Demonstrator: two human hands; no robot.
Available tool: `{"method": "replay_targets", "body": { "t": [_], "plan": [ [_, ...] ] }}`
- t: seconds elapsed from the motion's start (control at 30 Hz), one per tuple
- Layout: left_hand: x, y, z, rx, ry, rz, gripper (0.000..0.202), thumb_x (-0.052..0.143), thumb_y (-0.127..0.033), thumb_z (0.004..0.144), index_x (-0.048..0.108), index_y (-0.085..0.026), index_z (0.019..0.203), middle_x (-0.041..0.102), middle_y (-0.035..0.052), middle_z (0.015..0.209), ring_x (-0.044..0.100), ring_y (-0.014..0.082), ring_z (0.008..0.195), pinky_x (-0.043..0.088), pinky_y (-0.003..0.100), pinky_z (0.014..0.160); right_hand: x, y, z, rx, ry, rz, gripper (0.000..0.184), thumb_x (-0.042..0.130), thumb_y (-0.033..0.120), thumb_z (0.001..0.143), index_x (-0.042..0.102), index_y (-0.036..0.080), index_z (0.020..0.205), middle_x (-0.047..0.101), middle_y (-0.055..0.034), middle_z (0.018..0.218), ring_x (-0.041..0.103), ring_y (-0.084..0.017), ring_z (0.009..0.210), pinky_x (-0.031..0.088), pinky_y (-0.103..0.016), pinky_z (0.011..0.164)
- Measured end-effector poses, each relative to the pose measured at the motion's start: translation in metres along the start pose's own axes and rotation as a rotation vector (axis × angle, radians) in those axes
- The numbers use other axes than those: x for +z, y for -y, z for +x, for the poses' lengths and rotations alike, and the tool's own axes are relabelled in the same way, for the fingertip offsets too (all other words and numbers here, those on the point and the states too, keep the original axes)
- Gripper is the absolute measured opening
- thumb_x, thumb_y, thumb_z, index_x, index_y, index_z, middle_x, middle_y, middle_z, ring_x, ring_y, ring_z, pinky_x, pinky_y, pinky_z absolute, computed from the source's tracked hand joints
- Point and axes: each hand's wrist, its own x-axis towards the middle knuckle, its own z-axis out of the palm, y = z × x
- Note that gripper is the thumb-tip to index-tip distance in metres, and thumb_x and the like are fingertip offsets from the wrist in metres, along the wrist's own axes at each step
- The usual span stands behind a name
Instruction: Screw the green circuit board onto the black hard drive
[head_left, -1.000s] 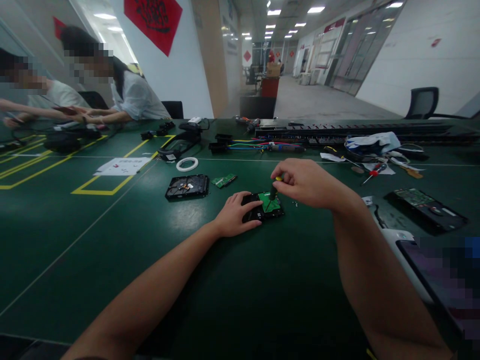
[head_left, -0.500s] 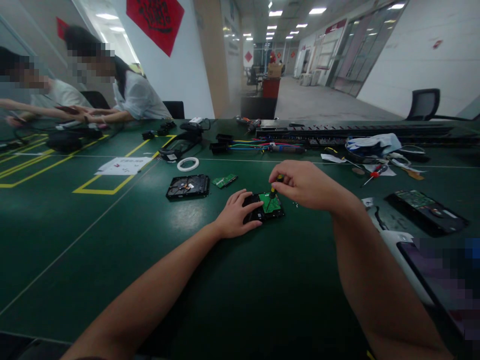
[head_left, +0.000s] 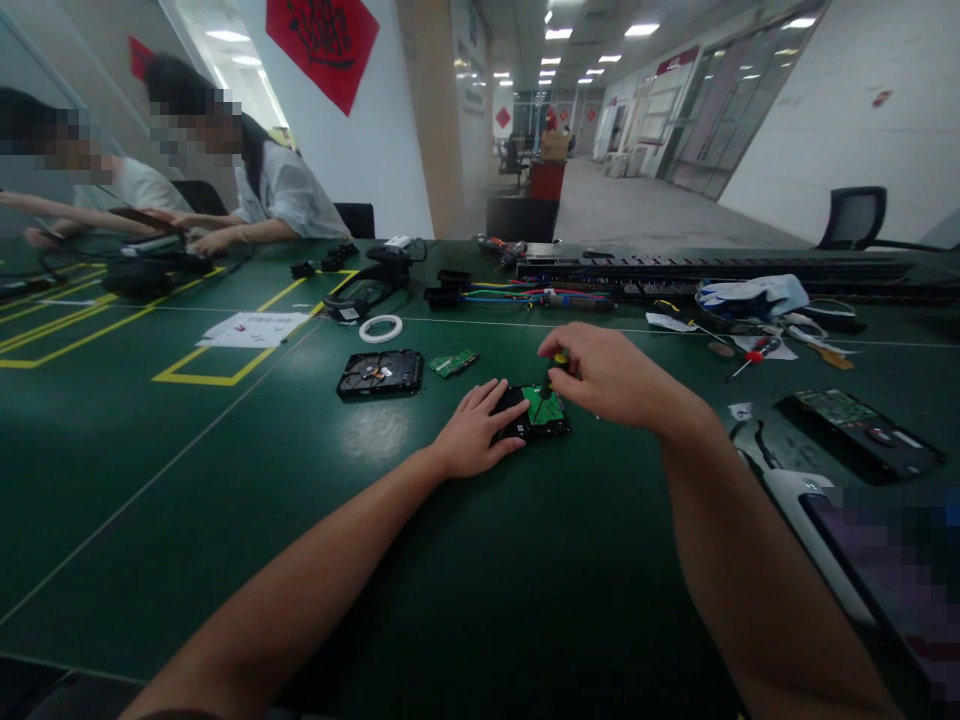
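A black hard drive [head_left: 553,431] with a green circuit board [head_left: 537,408] on its upper face lies flat on the table. My left hand [head_left: 474,432] covers its left end, thumb along the near side and fingers over the top, holding it against the table. Closed around a yellow-and-black screwdriver [head_left: 547,384] is my right hand [head_left: 600,375]; the tool stands slightly tilted, its tip down at the board. Exactly what the tip touches is too small to tell. Left of my hands lie a loose green circuit board [head_left: 454,363] and another hard drive [head_left: 380,374].
A third hard drive [head_left: 861,432] lies at right, beyond a white-edged device with a dark screen [head_left: 847,545]. Further back are a red-handled screwdriver [head_left: 761,350], gloves [head_left: 754,296], coloured cables [head_left: 510,293], a tape roll [head_left: 381,328] and a paper sheet [head_left: 251,329]. Two people sit at far left.
The whole view has shifted slightly. My left hand stays on the hard drive, and the screwdriver's handle has turned a little within my right hand's fingers. At far left, a person's hands have moved.
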Motion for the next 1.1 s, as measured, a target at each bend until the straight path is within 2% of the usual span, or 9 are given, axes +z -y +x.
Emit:
{"method": "replay_targets", "body": {
  "t": [0.1,0.27,0.4,0.6,0.77,0.93,1.1],
  "plan": [
    [0.0016,0.0002,0.0001,-0.014,-0.029,-0.008,0.067,0.064,-0.053,0.103,0.044,-0.037,0.164,0.025,0.0074,0.178,0.021,0.0405,0.164,0.025,0.066,0.130,-0.0008,-0.0006,-0.0001,0.002,-0.003,-0.007,0.022,0.061,0.016,0.089,0.074,0.014,0.106,0.072,-0.0128,0.106,0.066,-0.023,0.089,0.047,-0.034,0.079],
    [0.0041,0.0012,-0.0003,-0.062,-0.097,-0.021,0.072,0.068,-0.048,0.100,0.041,-0.033,0.166,0.032,0.0114,0.174,0.026,0.0400,0.161,0.031,0.064,0.128,-0.0005,-0.0028,-0.0006,-0.073,0.013,0.020,0.025,0.057,0.014,0.090,0.074,0.016,0.109,0.074,-0.0108,0.107,0.066,-0.023,0.090,0.048,-0.034,0.081],
    [0.0046,0.0027,-0.0004,-0.082,-0.135,-0.044,0.078,0.070,-0.052,0.098,0.040,-0.029,0.166,0.035,0.0150,0.170,0.030,0.0404,0.158,0.034,0.064,0.127,0.0007,-0.0032,-0.0003,-0.089,0.008,0.028,0.029,0.058,0.012,0.089,0.076,0.018,0.111,0.077,-0.0088,0.110,0.067,-0.022,0.091,0.048,-0.034,0.082],
    [0.0009,0.0006,-0.0003,-0.088,-0.142,-0.057,0.074,0.070,-0.055,0.096,0.049,-0.022,0.159,0.038,0.0182,0.165,0.032,0.0412,0.155,0.036,0.062,0.127,-0.0013,-0.0004,0.0015,-0.048,0.021,0.028,0.020,0.059,0.024,0.099,0.078,0.020,0.105,0.080,-0.0066,0.102,0.069,-0.021,0.087,0.047,-0.033,0.080],
    [-0.0017,-0.0028,-0.0010,-0.170,-0.172,-0.009,0.076,0.073,-0.061,0.093,0.053,-0.023,0.155,0.042,0.0200,0.157,0.041,0.0422,0.146,0.041,0.064,0.121,-0.0007,-0.0008,0.0013,-0.024,-0.009,0.009,0.019,0.061,0.019,0.096,0.075,0.018,0.109,0.078,-0.0097,0.109,0.070,-0.025,0.096,0.049,-0.037,0.086],
    [-0.0014,-0.0004,-0.0012,-0.124,-0.152,-0.021,0.071,0.071,-0.058,0.096,0.053,-0.024,0.155,0.040,0.0195,0.158,0.040,0.0419,0.148,0.041,0.063,0.121,0.0018,-0.0044,-0.0003,-0.001,-0.082,0.062,0.022,0.065,0.021,0.092,0.071,0.015,0.112,0.073,-0.0148,0.114,0.068,-0.028,0.101,0.055,-0.041,0.088],
    [-0.0003,0.0039,-0.0013,-0.092,-0.132,-0.058,0.070,0.072,-0.055,0.096,0.052,-0.025,0.157,0.038,0.0190,0.162,0.037,0.0422,0.151,0.040,0.064,0.123,0.0008,-0.0056,-0.0002,-0.052,-0.081,0.084,0.020,0.064,0.019,0.093,0.073,0.019,0.111,0.072,-0.0124,0.116,0.068,-0.026,0.103,0.055,-0.041,0.093]
  ]
}}
